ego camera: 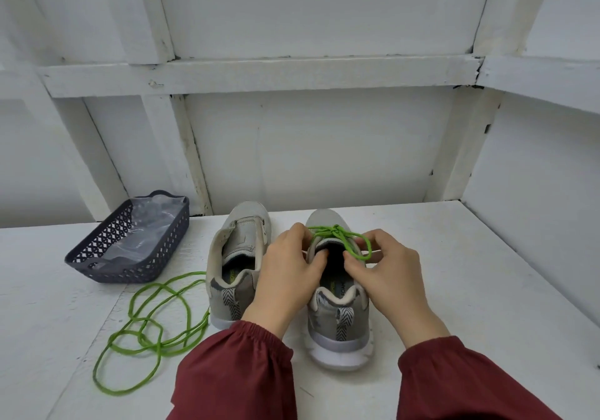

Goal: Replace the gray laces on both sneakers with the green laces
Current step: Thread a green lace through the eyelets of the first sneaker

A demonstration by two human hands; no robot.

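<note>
One green bow (336,231) to draw tight on the right-hand shoe (337,320).
Clamped on its loops with left grip (289,270) and right grip (386,270); pull evenly outward, keeping knot centred.

A white-painted tabletop (470,283) fills the lower half, its paint scuffed. Toward 12 o'clock a white panelled wall (308,153) rises behind it, crossed by a horizontal rail (259,73) and slanting uprights (191,146), the paint cracked at the joints. At 3 o'clock a side wall (552,185) closes in. The light is soft and even.
</note>
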